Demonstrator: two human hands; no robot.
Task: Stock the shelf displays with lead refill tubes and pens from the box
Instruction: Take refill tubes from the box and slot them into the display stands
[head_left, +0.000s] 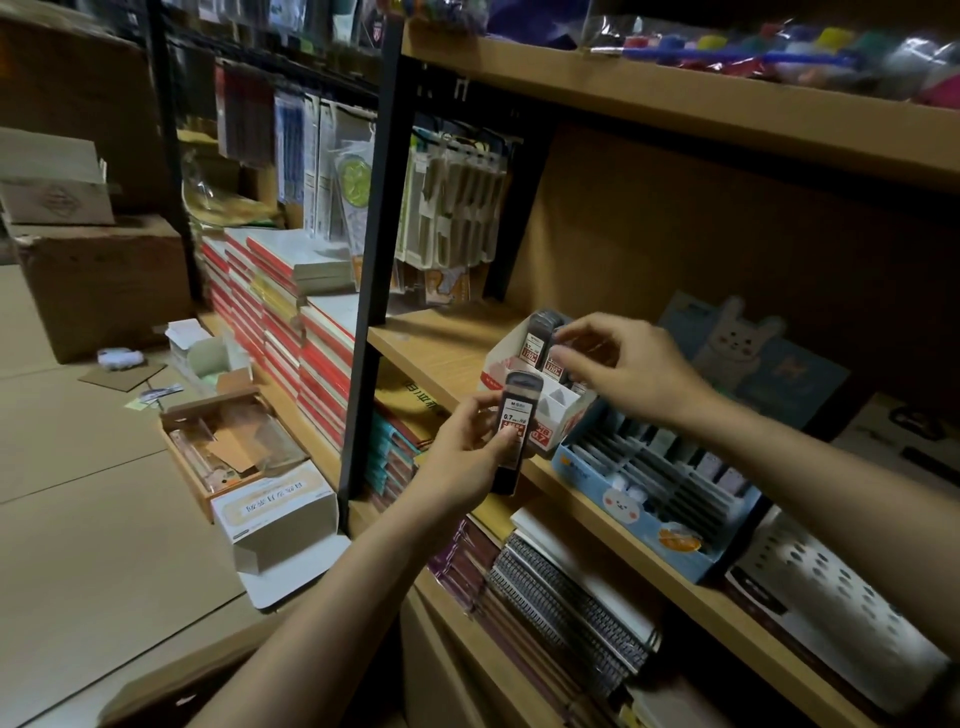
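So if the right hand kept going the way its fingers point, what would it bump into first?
Most likely the lead refill tubes standing in the white display box. The right hand points left over that box, fingertips already at one tube's top. Depth is hard to judge, so it might pass just above them.

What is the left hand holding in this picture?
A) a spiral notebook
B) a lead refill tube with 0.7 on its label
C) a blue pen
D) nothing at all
B: the left hand grips a dark lead refill tube with 0.7 printed on its label, in front of the white display box on the shelf.
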